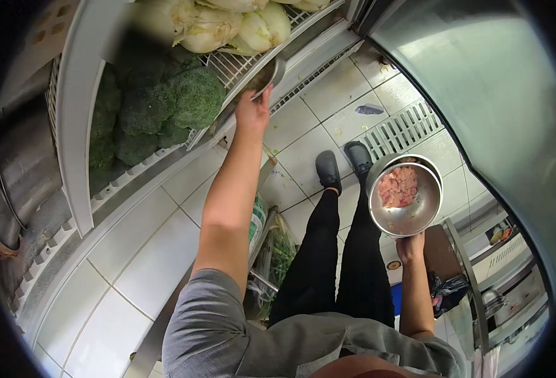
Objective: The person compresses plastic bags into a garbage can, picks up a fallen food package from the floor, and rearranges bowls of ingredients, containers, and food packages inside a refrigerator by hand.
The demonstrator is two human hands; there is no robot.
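No legible lettering anywhere

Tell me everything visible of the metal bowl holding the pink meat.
The metal bowl is round and shiny, like stainless steel, its mouth facing up. Raw-looking pink meat lies clumped in it, leaving part of the inside bare. It overlaps a second bowl; whether they touch is unclear. The right hand holds it from the near side, above the floor; the grip is mostly hidden.
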